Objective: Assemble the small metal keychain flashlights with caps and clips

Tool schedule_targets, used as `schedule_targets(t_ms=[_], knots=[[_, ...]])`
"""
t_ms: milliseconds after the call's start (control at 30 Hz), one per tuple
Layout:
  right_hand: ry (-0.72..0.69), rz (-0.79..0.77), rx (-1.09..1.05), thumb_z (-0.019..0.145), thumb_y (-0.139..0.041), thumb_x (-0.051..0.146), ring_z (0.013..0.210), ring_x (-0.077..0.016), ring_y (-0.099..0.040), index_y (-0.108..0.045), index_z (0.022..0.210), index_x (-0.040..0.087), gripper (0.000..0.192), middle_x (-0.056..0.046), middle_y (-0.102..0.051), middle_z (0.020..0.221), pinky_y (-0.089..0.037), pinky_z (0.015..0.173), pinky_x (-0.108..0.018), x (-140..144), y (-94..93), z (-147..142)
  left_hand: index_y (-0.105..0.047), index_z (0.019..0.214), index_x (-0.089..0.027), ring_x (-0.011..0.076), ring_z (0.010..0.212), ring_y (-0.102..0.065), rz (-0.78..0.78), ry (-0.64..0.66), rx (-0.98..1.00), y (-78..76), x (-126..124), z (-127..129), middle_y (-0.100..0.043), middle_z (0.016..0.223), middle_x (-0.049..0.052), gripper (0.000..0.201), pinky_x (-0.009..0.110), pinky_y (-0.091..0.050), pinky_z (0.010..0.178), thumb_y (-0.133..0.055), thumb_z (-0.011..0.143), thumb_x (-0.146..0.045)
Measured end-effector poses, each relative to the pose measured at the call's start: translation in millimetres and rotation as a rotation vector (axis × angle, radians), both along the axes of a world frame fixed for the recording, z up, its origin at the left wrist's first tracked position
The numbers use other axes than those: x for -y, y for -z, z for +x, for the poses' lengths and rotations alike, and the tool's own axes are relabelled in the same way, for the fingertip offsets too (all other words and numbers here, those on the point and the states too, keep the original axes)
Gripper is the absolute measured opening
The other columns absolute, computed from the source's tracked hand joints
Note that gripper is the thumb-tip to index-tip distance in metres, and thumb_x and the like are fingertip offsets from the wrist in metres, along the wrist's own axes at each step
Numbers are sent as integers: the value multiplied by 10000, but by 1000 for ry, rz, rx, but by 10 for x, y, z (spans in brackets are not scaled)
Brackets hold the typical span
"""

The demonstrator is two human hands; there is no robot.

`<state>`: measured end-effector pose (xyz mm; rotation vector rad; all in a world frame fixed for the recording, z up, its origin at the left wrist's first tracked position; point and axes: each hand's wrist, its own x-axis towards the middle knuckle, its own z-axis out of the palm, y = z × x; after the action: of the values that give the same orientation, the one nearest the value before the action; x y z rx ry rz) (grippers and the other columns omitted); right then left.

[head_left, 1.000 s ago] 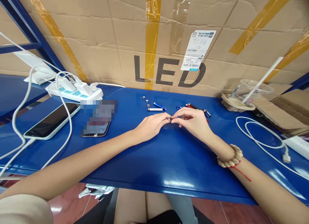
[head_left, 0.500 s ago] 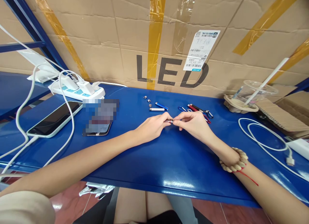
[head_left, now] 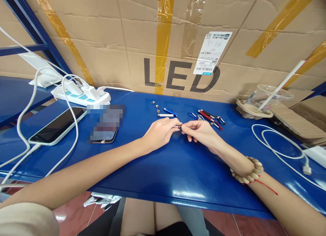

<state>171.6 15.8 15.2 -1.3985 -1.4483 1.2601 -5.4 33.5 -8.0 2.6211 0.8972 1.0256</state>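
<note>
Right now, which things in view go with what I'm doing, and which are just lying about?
Likely part of it:
piece held by left hand and right hand
silver tube
blue tube
red tube
black tube
metal bits

Probably just lying about:
phones
power strip
cable
cup
notebook

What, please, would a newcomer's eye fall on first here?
Probably the large cardboard box marked LED, at the back of the blue table. Next, the left hand holds a small part mid-table, with the right hand at its end. A clear cup with a straw sits back right.
</note>
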Motion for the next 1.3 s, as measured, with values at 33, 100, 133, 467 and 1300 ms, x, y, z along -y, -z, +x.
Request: schedule_targets(t_ms=[33,100,133,467,1300], knots=[[0,-6,2,524,-796,449,395,-43,-486,-682,656,140,354,-23,-661,633,-332,322,-151,-3,4,1,-567,960,-182,168,852,-612,-7,3,7,-5,4,-1,-674,925,43,163,279,-471,788,-411,922,-210],[3,-16,5,532,-794,443,394,-41,-480,-679,648,139,345,-26,-661,635,-331,319,-149,-6,9,2,-563,1006,-188,167,873,-615,-22,6,16,-15,13,-2,-677,953,40,171,278,-471,799,-415,923,-208],[4,-20,5,531,-795,442,393,-40,-476,-679,647,139,344,-25,-661,634,-329,317,-148,-7,9,2,-563,1011,-188,167,876,-616,-27,7,17,-17,16,-2,-678,957,39,171,278,-471,802,-418,923,-208],[18,-55,-19,535,-790,469,400,-30,-466,-684,686,143,374,-17,-652,657,-310,309,-138,-13,15,8,-579,924,-175,170,828,-618,1,-22,19,-7,3,16,-685,911,32,138,280,-470,775,-443,911,-194],[-124,1107,685,827,-611,331,621,-105,-636,-726,769,209,178,-27,-708,769,-438,500,-197,-108,5,235,-555,959,-187,119,680,-570,-367,64,62,-15,-49,36,-614,767,-9,174,219,-427,671,-392,914,-229]])
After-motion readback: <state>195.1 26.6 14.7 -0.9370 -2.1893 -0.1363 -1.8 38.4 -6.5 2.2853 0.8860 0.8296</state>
